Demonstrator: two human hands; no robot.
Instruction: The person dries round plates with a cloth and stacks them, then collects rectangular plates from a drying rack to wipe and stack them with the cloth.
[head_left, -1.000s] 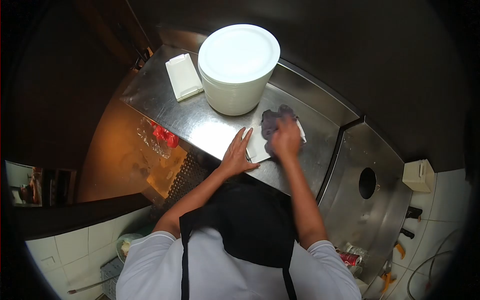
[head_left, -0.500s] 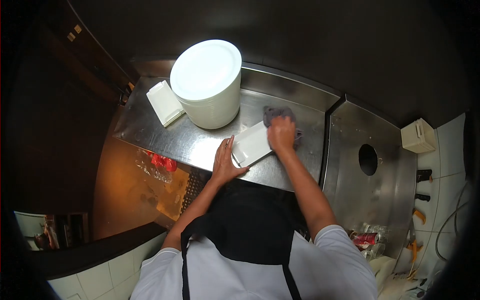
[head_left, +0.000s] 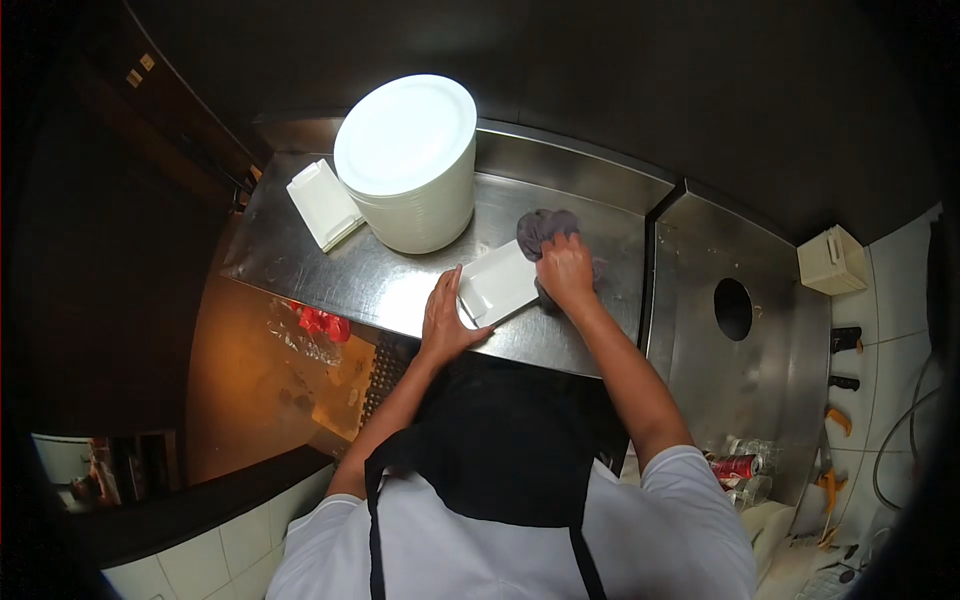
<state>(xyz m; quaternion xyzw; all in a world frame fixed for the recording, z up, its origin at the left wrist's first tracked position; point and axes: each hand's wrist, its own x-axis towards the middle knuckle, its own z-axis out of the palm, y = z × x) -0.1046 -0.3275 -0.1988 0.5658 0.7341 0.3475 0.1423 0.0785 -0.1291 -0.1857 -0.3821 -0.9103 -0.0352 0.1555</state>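
A white rectangular dish (head_left: 498, 283) lies on the steel counter (head_left: 400, 290). My left hand (head_left: 446, 318) rests against its near left end, thumb and fingers apart. At the dish's right end, my right hand (head_left: 567, 268) is closed on a dark grey cloth (head_left: 542, 230), which bunches out above and beside the fingers. Behind my left hand stands a tall stack of round white plates (head_left: 415, 160). A smaller stack of rectangular white dishes (head_left: 324, 205) sits left of it.
To the right is a steel surface with a round hole (head_left: 733, 309). Past it are a white container (head_left: 832, 261), knives on the tiled wall (head_left: 846, 339) and a red can (head_left: 735, 466) among clear items. A red bag (head_left: 322, 323) lies low at the left.
The camera view has shifted, moving the plate stacks leftward in view. My right hand and the cloth have slid from over the dish to its right end, uncovering most of it.
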